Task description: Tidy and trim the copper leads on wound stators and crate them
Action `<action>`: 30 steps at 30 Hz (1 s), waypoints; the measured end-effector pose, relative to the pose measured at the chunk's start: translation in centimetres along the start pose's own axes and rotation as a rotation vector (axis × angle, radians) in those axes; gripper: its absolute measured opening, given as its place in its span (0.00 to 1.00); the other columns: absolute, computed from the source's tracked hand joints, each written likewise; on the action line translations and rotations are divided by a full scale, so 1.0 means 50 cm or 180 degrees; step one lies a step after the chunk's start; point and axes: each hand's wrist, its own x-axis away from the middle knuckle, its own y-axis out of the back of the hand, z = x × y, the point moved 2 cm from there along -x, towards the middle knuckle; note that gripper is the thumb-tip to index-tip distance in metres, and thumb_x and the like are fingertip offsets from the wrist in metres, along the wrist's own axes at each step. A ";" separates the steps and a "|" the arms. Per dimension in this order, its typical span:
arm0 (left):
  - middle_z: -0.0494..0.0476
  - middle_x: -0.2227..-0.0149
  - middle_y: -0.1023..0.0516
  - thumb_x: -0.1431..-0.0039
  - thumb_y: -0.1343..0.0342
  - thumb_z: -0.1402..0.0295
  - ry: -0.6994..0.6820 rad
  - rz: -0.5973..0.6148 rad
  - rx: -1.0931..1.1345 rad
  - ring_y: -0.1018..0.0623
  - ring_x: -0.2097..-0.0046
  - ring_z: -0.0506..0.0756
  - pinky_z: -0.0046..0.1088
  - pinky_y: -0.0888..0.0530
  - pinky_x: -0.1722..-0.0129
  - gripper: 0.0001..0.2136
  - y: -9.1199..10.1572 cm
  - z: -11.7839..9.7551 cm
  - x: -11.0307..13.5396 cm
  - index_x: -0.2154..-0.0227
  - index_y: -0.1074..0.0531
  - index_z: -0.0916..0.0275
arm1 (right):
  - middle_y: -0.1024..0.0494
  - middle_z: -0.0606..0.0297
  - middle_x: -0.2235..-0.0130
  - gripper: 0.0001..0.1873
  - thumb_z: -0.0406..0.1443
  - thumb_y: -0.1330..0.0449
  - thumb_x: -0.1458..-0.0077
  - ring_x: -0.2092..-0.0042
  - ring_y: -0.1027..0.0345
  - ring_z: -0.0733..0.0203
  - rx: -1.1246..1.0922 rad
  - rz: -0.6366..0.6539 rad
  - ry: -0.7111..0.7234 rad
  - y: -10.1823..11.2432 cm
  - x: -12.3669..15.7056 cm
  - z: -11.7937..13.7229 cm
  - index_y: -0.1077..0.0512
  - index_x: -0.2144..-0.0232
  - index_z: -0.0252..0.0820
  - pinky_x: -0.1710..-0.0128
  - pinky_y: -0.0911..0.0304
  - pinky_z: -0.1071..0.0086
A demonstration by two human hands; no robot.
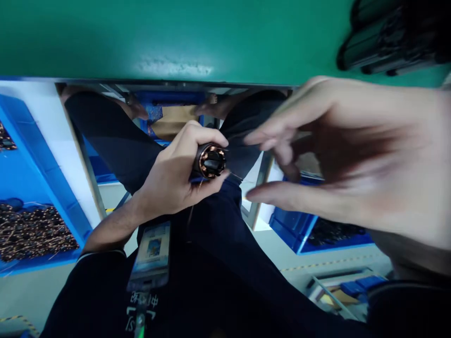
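Observation:
My left hand (176, 171) is wrapped around a small round motor stator (212, 161), whose open end faces up toward me. Copper windings ring its dark core, and thin wire ends stick out near my thumb. To the right, my right hand (338, 155) hovers apart from the stator, close to the camera and somewhat blurred. Its thumb and forefinger are spread, with a gap between the tips and nothing visible in it.
A green tabletop (158, 37) spans the far side, with dark cylindrical parts (387, 42) at its right. At left, a blue bin (38, 173) holds many copper-wound pieces. Another blue bin (289, 230) with dark parts stands lower right. A badge (151, 253) hangs over my lap.

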 end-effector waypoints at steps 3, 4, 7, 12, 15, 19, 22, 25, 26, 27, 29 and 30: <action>0.53 0.50 0.17 0.24 0.31 0.56 0.0090 0.0000 0.0025 0.14 0.50 0.57 0.36 0.15 0.50 0.15 -0.006 -0.013 -0.011 0.43 0.26 0.54 | 0.22 0.62 0.64 0.09 0.45 0.21 0.35 0.64 0.30 0.55 -0.0005 0.0063 0.0006 -0.019 -0.009 0.011 0.16 0.63 0.54 0.68 0.33 0.53; 0.52 0.51 0.17 0.24 0.30 0.56 0.0134 -0.0047 0.0055 0.13 0.51 0.57 0.36 0.15 0.51 0.15 -0.005 -0.015 -0.011 0.44 0.26 0.54 | 0.22 0.62 0.64 0.12 0.48 0.23 0.32 0.63 0.29 0.55 -0.0252 0.0143 -0.0104 -0.020 -0.008 0.010 0.17 0.66 0.53 0.67 0.31 0.54; 0.51 0.53 0.18 0.27 0.27 0.55 0.0244 -0.0293 0.0339 0.12 0.55 0.55 0.35 0.15 0.56 0.18 -0.005 -0.012 -0.004 0.44 0.26 0.53 | 0.22 0.61 0.62 0.20 0.57 0.27 0.33 0.60 0.25 0.51 -0.0922 0.0325 -0.0354 -0.018 -0.010 0.000 0.19 0.66 0.52 0.66 0.24 0.56; 0.54 0.53 0.19 0.30 0.28 0.60 0.0099 -0.0730 0.0949 0.15 0.57 0.55 0.36 0.13 0.58 0.17 -0.034 0.003 0.008 0.43 0.24 0.53 | 0.23 0.59 0.63 0.24 0.59 0.23 0.42 0.60 0.25 0.48 -0.1307 0.0453 -0.0370 -0.049 -0.045 -0.017 0.19 0.58 0.52 0.67 0.23 0.56; 0.53 0.54 0.20 0.31 0.29 0.61 0.0140 -0.0705 0.1030 0.16 0.60 0.53 0.34 0.14 0.61 0.17 -0.049 0.015 0.012 0.43 0.25 0.53 | 0.23 0.60 0.63 0.24 0.59 0.24 0.41 0.60 0.26 0.49 -0.1607 0.0423 -0.0378 -0.069 -0.051 -0.034 0.19 0.56 0.51 0.65 0.24 0.56; 0.53 0.52 0.19 0.30 0.28 0.60 0.0287 -0.0449 0.0772 0.16 0.59 0.53 0.34 0.14 0.59 0.19 -0.042 0.024 0.007 0.42 0.27 0.52 | 0.23 0.61 0.64 0.19 0.56 0.26 0.34 0.61 0.30 0.52 -0.1967 0.0300 -0.0345 -0.064 -0.012 -0.061 0.18 0.58 0.50 0.62 0.30 0.58; 0.52 0.50 0.19 0.27 0.30 0.63 0.0299 -0.0283 0.0378 0.15 0.57 0.52 0.32 0.15 0.57 0.15 -0.031 0.017 -0.002 0.44 0.26 0.54 | 0.21 0.64 0.64 0.16 0.53 0.25 0.31 0.61 0.32 0.55 -0.2136 -0.0001 -0.0381 -0.053 0.016 -0.070 0.17 0.61 0.49 0.59 0.35 0.61; 0.53 0.51 0.20 0.28 0.29 0.63 0.0284 -0.0288 0.0517 0.14 0.56 0.54 0.34 0.15 0.55 0.17 -0.035 0.009 -0.004 0.43 0.27 0.54 | 0.26 0.66 0.69 0.16 0.48 0.24 0.32 0.66 0.36 0.58 -0.2452 -0.0201 -0.0327 -0.054 0.012 -0.075 0.19 0.67 0.47 0.63 0.40 0.64; 0.54 0.51 0.20 0.29 0.28 0.62 0.0224 -0.0350 0.0640 0.15 0.55 0.55 0.35 0.14 0.55 0.19 -0.039 0.007 -0.003 0.42 0.27 0.53 | 0.30 0.67 0.72 0.17 0.47 0.25 0.32 0.68 0.40 0.60 -0.2615 -0.0185 -0.0319 -0.058 0.004 -0.080 0.20 0.69 0.46 0.66 0.42 0.64; 0.55 0.51 0.20 0.30 0.28 0.60 0.0174 -0.0425 0.0735 0.15 0.55 0.56 0.37 0.13 0.54 0.20 -0.045 0.006 -0.001 0.42 0.28 0.52 | 0.34 0.68 0.73 0.18 0.46 0.26 0.33 0.70 0.44 0.61 -0.2791 -0.0142 -0.0338 -0.063 -0.006 -0.088 0.23 0.71 0.46 0.68 0.44 0.65; 0.55 0.52 0.19 0.29 0.29 0.57 0.0124 -0.0607 0.0795 0.15 0.57 0.56 0.38 0.13 0.56 0.19 -0.057 0.009 0.004 0.42 0.28 0.49 | 0.39 0.70 0.74 0.21 0.47 0.27 0.34 0.72 0.49 0.63 -0.3100 0.0005 -0.0508 -0.074 -0.027 -0.110 0.27 0.73 0.45 0.71 0.44 0.68; 0.54 0.53 0.19 0.28 0.30 0.55 0.0133 -0.0700 0.0763 0.16 0.60 0.55 0.37 0.14 0.58 0.18 -0.062 0.013 0.007 0.43 0.28 0.48 | 0.39 0.70 0.73 0.22 0.47 0.27 0.34 0.72 0.50 0.64 -0.3193 0.0098 -0.0668 -0.079 -0.035 -0.122 0.29 0.73 0.45 0.71 0.42 0.69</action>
